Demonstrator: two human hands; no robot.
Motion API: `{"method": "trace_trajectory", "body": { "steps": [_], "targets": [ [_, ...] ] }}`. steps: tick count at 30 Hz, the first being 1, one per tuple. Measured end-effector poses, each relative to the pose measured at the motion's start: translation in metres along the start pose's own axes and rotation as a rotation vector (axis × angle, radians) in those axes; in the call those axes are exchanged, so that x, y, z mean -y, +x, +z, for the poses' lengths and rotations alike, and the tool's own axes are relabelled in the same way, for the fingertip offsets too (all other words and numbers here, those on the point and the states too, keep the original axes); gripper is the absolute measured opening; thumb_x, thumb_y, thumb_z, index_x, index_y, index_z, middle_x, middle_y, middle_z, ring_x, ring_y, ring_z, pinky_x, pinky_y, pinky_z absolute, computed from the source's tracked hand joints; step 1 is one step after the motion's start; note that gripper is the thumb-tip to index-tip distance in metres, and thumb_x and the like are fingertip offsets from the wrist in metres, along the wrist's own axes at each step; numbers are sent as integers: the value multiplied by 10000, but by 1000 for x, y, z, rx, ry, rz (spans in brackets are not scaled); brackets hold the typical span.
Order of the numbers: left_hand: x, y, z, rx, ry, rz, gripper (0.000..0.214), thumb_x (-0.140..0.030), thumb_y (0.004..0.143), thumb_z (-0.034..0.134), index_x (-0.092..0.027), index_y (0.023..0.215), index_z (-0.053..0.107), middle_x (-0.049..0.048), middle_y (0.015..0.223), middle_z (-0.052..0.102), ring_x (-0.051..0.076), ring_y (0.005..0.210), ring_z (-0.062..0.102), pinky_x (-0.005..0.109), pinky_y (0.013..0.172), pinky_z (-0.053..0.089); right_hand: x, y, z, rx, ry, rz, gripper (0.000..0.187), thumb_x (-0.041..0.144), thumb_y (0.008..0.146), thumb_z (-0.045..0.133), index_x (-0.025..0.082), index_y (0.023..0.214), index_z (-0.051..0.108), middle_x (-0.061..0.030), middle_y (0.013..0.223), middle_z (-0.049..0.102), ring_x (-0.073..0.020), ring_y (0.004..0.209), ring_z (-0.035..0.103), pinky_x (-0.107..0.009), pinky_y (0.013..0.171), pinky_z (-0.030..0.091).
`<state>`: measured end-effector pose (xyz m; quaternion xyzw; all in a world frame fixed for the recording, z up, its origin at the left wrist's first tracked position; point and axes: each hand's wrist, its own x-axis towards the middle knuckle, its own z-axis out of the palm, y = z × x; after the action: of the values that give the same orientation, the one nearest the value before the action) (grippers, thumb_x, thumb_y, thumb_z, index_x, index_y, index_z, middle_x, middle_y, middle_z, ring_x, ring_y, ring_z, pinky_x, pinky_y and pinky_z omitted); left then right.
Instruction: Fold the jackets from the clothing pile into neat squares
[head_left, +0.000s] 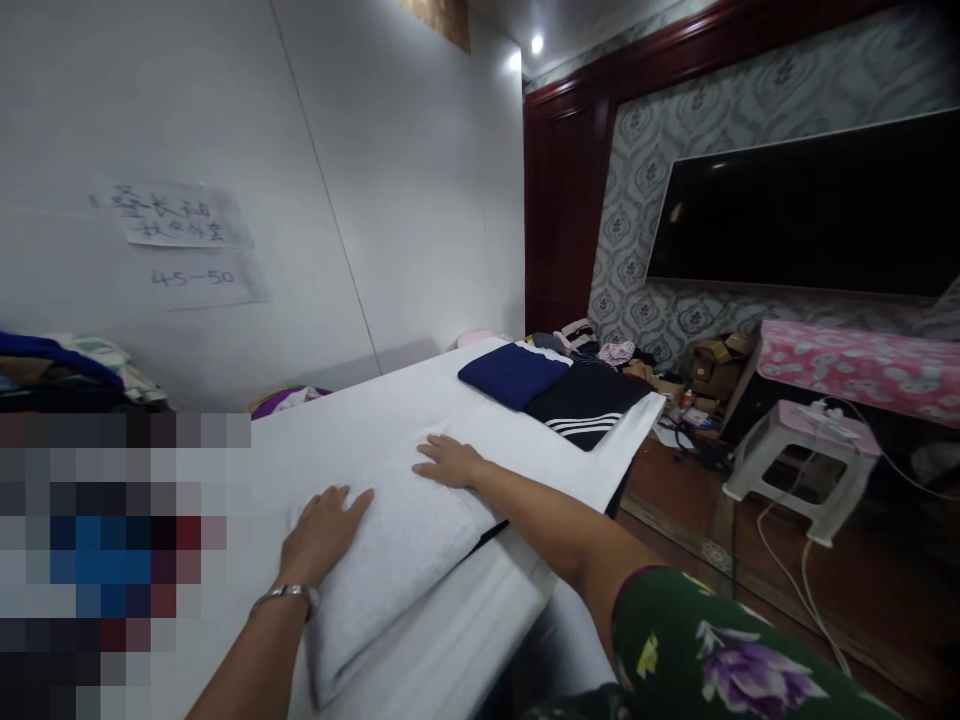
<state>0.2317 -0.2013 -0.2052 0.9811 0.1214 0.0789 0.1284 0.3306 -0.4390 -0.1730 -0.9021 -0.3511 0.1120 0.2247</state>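
A folded white towel (397, 560) lies on the white table (360, 420) in front of me. My left hand (322, 532) rests flat on its near end, fingers spread, with a metal bracelet on the wrist. My right hand (450, 462) lies flat on the towel's far end, fingers stretched out. Both hands press on the cloth and hold nothing. Farther along the table sit a folded dark blue garment (514, 373) and a folded black garment with white stripes (585, 405).
A white wall with two paper notes (184, 215) runs along the left. Piled clothes (67, 365) lie at the left edge. To the right stand a white plastic stool (802, 455) with cables, cardboard boxes (716, 365), a pink-covered bench (855, 365) and a wall television (810, 210).
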Motion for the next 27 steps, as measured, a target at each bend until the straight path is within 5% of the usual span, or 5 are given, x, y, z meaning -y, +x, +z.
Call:
{"method": "trace_trajectory", "body": {
  "steps": [4, 8, 14, 21, 27],
  "targets": [
    [4, -4, -1, -19, -149, -46, 526, -459, 848, 370, -181, 1242, 580, 109, 1381, 532, 299, 1372, 350, 468, 1126, 270, -7, 5, 4, 6, 38, -8, 752, 717, 872, 290, 275, 1481, 282, -33, 1591, 133, -263, 1457, 94, -560, 1136, 162],
    [-4, -30, -5, -140, -386, -299, 622, -450, 894, 295, -59, 1347, 463, 173, 1479, 395, 283, 1407, 285, 424, 1153, 238, -10, 9, 7, 1, 60, 6, 723, 694, 878, 335, 292, 1478, 299, -14, 1588, 144, -248, 1456, 111, -498, 1160, 136],
    [-30, -78, -19, -227, -591, -574, 634, -489, 890, 385, -87, 1378, 436, 164, 1397, 505, 268, 1285, 473, 369, 1094, 339, -22, 15, 18, -45, 127, 5, 714, 657, 873, 416, 242, 1453, 375, -42, 1573, 204, -251, 1451, 147, -420, 1178, 104],
    [-35, -92, -22, -193, -626, -529, 761, -543, 826, 520, -104, 1427, 363, 166, 1445, 449, 277, 1308, 448, 366, 1085, 348, -31, 5, 3, -227, 574, 0, 643, 660, 747, 591, 205, 1196, 658, -78, 1383, 531, -262, 1320, 433, -404, 1138, 262],
    [-35, -90, -19, -201, -640, -521, 732, -511, 817, 552, -120, 1414, 388, 159, 1426, 474, 289, 1294, 461, 393, 1077, 359, -64, -59, -8, -415, 675, 144, 551, 567, 825, 517, 173, 1189, 642, -109, 1262, 624, -263, 1177, 559, -437, 986, 431]
  ]
}}
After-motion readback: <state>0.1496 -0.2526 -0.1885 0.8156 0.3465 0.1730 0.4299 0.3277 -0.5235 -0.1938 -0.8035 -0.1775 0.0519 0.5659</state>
